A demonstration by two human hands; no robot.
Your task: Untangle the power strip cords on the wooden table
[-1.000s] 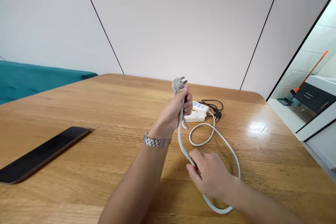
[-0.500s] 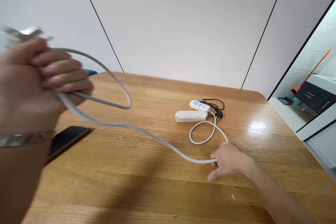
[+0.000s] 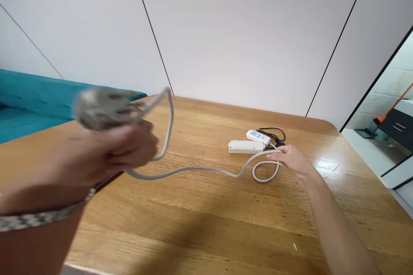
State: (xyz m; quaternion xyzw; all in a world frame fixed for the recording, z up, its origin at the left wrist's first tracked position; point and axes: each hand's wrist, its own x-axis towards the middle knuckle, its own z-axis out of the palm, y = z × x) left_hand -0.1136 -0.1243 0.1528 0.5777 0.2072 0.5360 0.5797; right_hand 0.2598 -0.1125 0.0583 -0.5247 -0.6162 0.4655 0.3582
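My left hand (image 3: 132, 146) is closed round a pale grey cable (image 3: 193, 168) at the left, raised over the table. A blurred grey plug (image 3: 105, 108) sticks up above that fist. On the right, my right hand (image 3: 290, 159) pinches the same cable close to its loop on the table. Two white power strips lie just beyond: one with sockets facing up (image 3: 258, 137), and a plain one (image 3: 245, 147) in front of it. A black cord (image 3: 274, 134) is coiled behind them.
The wooden table (image 3: 200, 206) reaches back to a white wall. A dark phone edge (image 3: 108, 180) shows partly under my left arm. A small white scrap (image 3: 295, 246) lies near the front. A teal sofa (image 3: 38, 99) stands at the left.
My left hand has moved right and down in view, turning the plug. My right hand has moved up and back along the cable, nearer the power strips. More of the sofa shows.
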